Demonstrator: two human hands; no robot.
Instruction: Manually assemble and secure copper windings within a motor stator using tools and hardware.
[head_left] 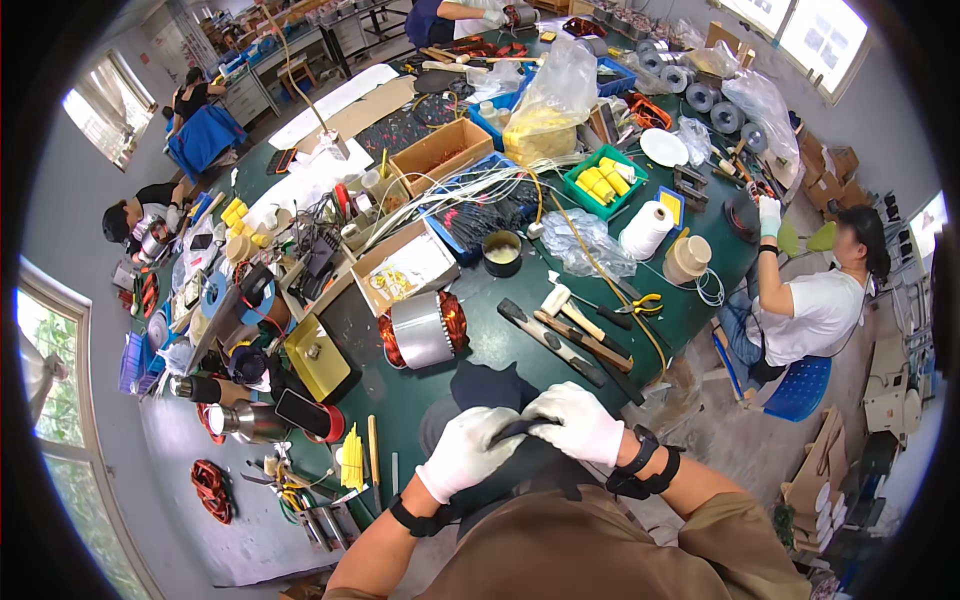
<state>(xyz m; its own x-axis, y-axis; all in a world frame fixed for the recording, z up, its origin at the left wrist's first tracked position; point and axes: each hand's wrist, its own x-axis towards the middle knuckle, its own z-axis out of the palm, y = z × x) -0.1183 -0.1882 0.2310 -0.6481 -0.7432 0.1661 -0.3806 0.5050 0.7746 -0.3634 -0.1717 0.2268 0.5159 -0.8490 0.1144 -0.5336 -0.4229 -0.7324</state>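
Observation:
Both my hands wear white gloves at the near edge of the green table [480,330]. A short dark strip, maybe cloth or tape, [518,428] is stretched between them. My left hand [466,452] pinches one end and my right hand [580,423] grips the other, partly covering it. Just beyond them lies a dark blue cloth [487,384], beside a round grey pad [437,424] partly hidden by my left hand. Farther off, a motor stator [422,331] rests on its side, copper windings showing at both ends.
Right of the stator are a hammer [556,298], dark bars [550,343] and yellow-handled pliers [645,305]. A phone [306,414], steel flask [245,421] and yellow tray [318,357] stand left. Boxes and wires crowd the middle. A seated co-worker [812,300] is at right; others work farther back.

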